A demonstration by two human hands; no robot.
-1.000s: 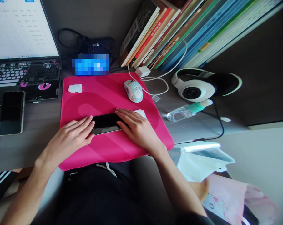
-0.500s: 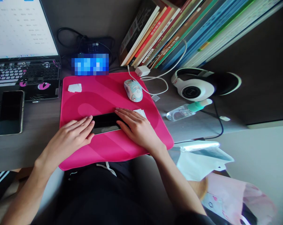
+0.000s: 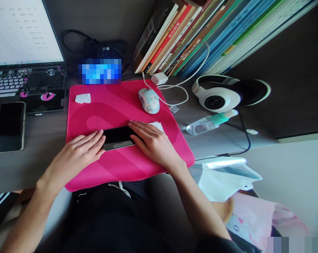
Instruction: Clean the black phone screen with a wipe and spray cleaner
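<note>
A black, glossy-screened phone (image 3: pixel 118 138) lies lengthwise on the pink desk mat (image 3: pixel 106 105), its screen dark. Over its left end rests my left hand (image 3: pixel 81 151), fingers stretched out and lying flat. My right hand (image 3: pixel 155 142) covers the other end, with its fingers extended and the thumb slightly apart. Both ends of the phone are hidden under the hands. A folded white tissue (image 3: pixel 157 125) pokes out beyond my right hand. Farther up the mat are another white tissue piece (image 3: pixel 83 98) and a patterned mouse (image 3: pixel 149 101).
An open laptop (image 3: pixel 27 84) stands at the left, with a second phone (image 3: pixel 11 126) before it. Books (image 3: pixel 174 42) line the back. To the right are a white charger (image 3: pixel 159 78) with its cable, headphones (image 3: pixel 219 95), a spray bottle (image 3: pixel 208 123) and bags (image 3: pixel 227 179).
The view has shifted very slightly. Both hands keep the same place on the phone, and nothing on the mat has visibly moved.
</note>
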